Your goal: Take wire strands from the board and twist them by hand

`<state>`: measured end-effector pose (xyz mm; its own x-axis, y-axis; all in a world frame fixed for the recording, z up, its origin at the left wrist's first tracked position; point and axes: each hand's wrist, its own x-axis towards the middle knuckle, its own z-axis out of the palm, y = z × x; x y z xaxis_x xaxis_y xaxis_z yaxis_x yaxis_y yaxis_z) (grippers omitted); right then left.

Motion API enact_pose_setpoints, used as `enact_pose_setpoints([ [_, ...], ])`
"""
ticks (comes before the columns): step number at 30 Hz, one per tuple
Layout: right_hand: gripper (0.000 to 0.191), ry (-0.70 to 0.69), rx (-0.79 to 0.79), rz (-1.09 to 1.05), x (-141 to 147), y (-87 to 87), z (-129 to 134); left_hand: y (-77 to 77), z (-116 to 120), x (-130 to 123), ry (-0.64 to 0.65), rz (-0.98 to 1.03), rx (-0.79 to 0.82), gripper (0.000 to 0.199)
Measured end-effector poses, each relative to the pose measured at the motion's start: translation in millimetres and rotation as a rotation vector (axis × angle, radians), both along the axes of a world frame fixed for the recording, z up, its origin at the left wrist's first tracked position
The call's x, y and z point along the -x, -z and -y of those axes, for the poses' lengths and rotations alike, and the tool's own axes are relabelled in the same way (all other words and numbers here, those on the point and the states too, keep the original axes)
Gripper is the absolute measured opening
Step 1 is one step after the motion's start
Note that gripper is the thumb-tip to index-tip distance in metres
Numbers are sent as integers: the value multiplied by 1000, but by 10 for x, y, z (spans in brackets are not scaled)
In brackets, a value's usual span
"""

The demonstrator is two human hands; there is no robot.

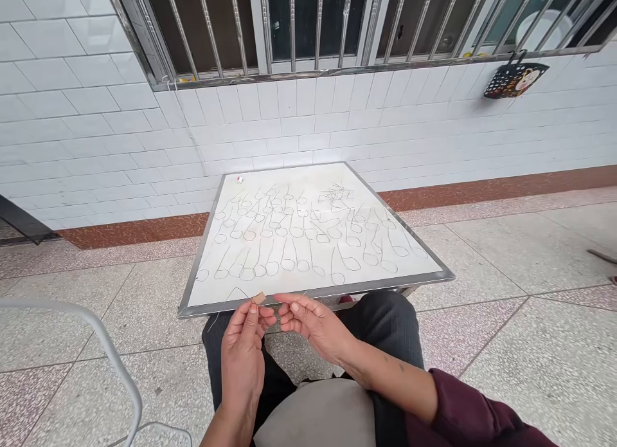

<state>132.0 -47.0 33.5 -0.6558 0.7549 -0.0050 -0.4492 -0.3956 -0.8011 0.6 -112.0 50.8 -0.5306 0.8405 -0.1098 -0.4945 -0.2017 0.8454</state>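
My left hand (245,344) pinches a small tan piece (259,298) between thumb and fingers, over the near edge of the white table. A thin dark wire (234,290) arches out to the left of that hand. Just to the right is my right hand (311,321), its index finger pointing toward the tan piece and its thumb bent against the fingers. Whatever may be between those fingers is too small to make out. Many thin wire loops with long tails (288,264) lie in rough rows on the tabletop.
The white table (308,281) has a grey metal rim and stands against a tiled wall. A tangle of wires (336,195) lies at its back right, a small red-and-white item (240,179) at its back left. A grey metal frame (113,354) stands at the left.
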Motion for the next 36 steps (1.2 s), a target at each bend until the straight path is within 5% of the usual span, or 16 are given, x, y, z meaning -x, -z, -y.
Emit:
enact_pose_setpoints([
  [9, 29, 193, -115, 110, -18, 45, -35, -116, 35, -27, 85, 105, 32, 27],
  [22, 41, 241, -1006, 505, -170, 98, 0, -213, 122, 124, 453, -86, 238, 31],
  [36, 48, 196, -1197, 685, -278, 323, 5, -158, 40, 81, 525, -247, 370, 39],
])
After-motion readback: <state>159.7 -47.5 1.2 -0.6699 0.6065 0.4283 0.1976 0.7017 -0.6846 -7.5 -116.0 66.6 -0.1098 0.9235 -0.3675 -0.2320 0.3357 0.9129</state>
